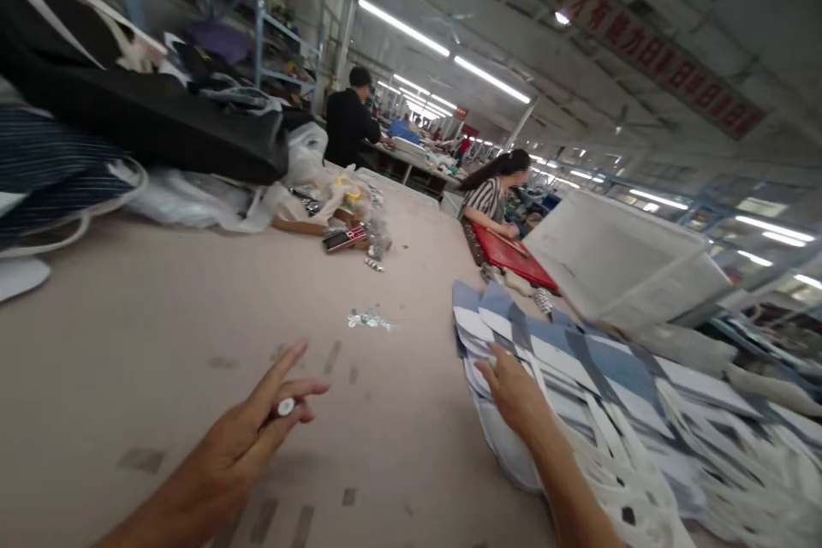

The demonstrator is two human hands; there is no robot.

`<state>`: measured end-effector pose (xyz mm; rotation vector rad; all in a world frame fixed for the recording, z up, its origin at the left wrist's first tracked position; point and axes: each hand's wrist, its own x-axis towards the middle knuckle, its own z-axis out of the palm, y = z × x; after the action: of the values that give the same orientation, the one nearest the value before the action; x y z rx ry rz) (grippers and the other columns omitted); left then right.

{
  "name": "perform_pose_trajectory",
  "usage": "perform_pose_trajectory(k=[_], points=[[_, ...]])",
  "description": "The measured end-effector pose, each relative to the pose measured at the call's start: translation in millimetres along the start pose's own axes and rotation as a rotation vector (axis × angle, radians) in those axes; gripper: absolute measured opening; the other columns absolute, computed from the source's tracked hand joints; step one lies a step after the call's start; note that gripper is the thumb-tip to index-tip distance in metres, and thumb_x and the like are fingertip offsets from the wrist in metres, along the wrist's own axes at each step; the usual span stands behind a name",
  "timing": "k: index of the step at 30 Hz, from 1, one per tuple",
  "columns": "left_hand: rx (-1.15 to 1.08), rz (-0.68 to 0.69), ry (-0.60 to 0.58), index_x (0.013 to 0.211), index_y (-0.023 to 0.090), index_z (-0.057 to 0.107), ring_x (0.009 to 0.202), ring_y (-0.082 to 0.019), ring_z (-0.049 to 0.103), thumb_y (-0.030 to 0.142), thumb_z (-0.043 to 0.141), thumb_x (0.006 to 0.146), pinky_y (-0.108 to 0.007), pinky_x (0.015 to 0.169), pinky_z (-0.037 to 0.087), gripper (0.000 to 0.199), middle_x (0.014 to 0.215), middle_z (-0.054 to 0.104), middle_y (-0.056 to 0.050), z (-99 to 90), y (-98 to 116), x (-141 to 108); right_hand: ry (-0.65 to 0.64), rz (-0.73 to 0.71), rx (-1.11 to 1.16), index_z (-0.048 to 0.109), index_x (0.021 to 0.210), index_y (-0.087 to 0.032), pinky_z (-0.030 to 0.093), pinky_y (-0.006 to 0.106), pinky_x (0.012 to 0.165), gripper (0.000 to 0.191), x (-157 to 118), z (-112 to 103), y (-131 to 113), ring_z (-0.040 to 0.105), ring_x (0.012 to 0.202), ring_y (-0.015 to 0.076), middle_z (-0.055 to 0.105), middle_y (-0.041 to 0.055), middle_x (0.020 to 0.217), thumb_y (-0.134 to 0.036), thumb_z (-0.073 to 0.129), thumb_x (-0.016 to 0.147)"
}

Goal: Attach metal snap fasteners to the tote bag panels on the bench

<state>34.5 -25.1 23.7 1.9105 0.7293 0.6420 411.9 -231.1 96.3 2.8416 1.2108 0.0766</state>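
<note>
My left hand (257, 428) is over the tabletop (385, 437), with a small white-ended item (286, 407) held between its fingers and the index finger stretched out. My right hand (514, 385) reaches onto the near left part of the blue and white fabric pieces (610, 360), its fingers bent against them; whether it grips one cannot be made out. White straps (629, 462) trail from these overlapping pieces. Beyond my hands, small shiny metal bits (369, 319) lie in a little group on the table.
Plastic bags and small parts surround a red and black box (345, 239) farther back. Black and striped material (147, 120) is heaped at the left. A red board (510, 257) and white bin (622, 257) stand at the right. Two people are at tables beyond.
</note>
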Motion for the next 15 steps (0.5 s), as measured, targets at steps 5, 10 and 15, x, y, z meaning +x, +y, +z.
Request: perform_pose_trajectory(k=[5, 10, 15], points=[[-0.1, 0.014, 0.049, 0.169, 0.034, 0.018, 0.086, -0.017, 0.079, 0.048, 0.045, 0.103, -0.029, 0.09, 0.063, 0.073, 0.124, 0.081, -0.004, -2.0, 11, 1, -0.036, 0.015, -0.111, 0.06, 0.144, -0.015, 0.057, 0.036, 0.078, 0.038, 4, 43, -46, 0.08, 0.098, 0.0311, 0.071, 0.02, 0.127, -0.026, 0.048, 0.109], [-0.017, 0.035, 0.116, 0.17, 0.032, 0.018, 0.09, -0.018, 0.08, 0.038, 0.049, 0.098, -0.03, 0.094, 0.061, 0.078, 0.12, 0.082, -0.003, -4.1, 0, -2, 0.025, -0.011, -0.053, 0.065, 0.134, -0.004, 0.057, 0.048, 0.093, 0.037, 15, 42, -62, 0.075, 0.112, 0.039, 0.071, 0.03, 0.122, -0.017, 0.048, 0.105], [0.021, 0.075, 0.104, 0.171, 0.034, 0.01, 0.099, -0.019, 0.081, 0.033, 0.04, 0.103, -0.032, 0.096, 0.062, 0.075, 0.137, 0.076, -0.005, 4.5, -16, 1, 0.04, -0.228, 0.308, 0.071, 0.135, -0.015, 0.058, 0.037, 0.101, 0.037, -11, 25, -125, 0.075, 0.113, 0.0264, 0.078, 0.0165, 0.124, -0.025, 0.05, 0.106]])
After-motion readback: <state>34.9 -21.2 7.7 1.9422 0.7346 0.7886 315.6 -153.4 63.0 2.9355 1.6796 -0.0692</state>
